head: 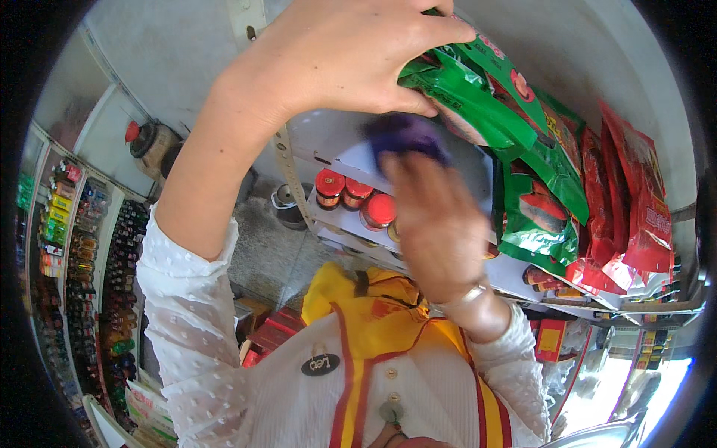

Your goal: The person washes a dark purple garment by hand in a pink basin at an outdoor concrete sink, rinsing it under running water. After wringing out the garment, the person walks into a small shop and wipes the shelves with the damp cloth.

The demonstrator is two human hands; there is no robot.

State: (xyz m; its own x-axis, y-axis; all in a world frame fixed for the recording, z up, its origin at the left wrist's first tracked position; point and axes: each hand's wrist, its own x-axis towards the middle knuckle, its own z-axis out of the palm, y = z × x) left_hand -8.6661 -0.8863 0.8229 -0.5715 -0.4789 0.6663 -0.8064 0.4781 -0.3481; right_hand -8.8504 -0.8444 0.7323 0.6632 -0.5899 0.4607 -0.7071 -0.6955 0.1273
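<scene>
My left hand (341, 56) reaches across the top of the view, its thumb and fingers around the edge of green plastic food packets (487, 115). Some of its fingertips are cut off by the frame's upper edge. Below it, my right hand (440, 229), blurred by motion, holds a bunched purple cloth (408, 137) against or just over a white shelf board (336, 137). More green packets (540, 218) stand upright to the right of the cloth. Beside them lean several red packets (638, 201).
Jars with red lids (378, 210) stand one shelf lower. A perforated metal upright (288, 168) edges the shelving. A dark bucket (288, 210) is on the floor behind it. Shelves of bottles (84, 263) line the left side. Red boxes (277, 330) lie near my body.
</scene>
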